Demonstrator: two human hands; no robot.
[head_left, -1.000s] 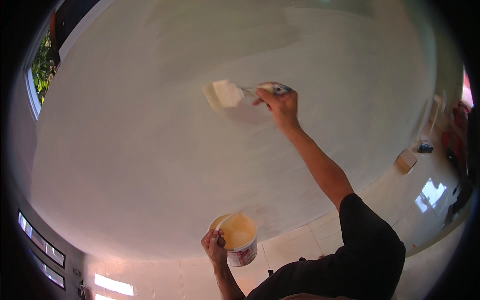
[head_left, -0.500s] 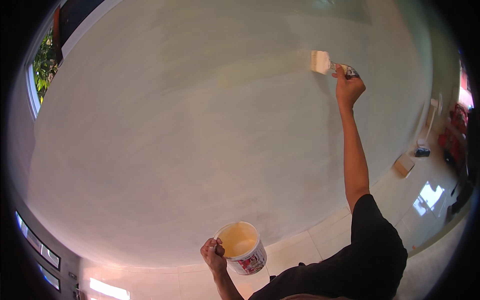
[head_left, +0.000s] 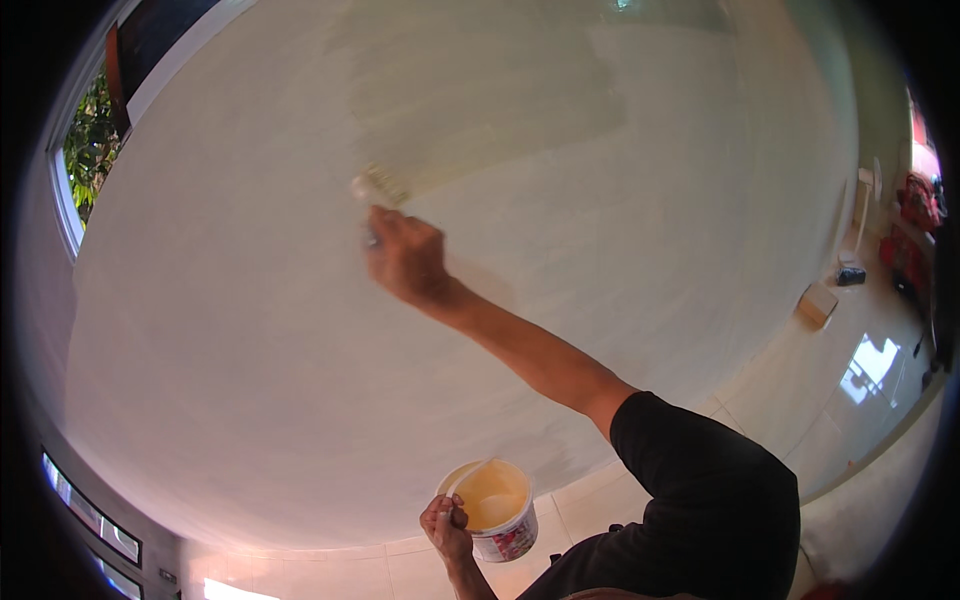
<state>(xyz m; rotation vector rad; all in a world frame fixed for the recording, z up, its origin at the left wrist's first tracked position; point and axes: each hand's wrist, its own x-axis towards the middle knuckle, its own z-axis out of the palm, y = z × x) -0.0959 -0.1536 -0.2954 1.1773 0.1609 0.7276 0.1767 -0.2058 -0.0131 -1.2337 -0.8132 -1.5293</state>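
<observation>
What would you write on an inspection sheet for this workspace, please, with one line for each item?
Surface: pale wall, with a darker patch at upper middle.
Job's things: brush, blurred, contact with the wall unclear; bucket with yellowish contents.
Clutter: box-like block and long-handled tool at right; red items beyond.
Hands: left hand grips the bucket at its left edge; right hand holds the brush.
Cables: nothing clearly seen.
Surroundings: tiled floor; leaves through an opening at upper left.
</observation>
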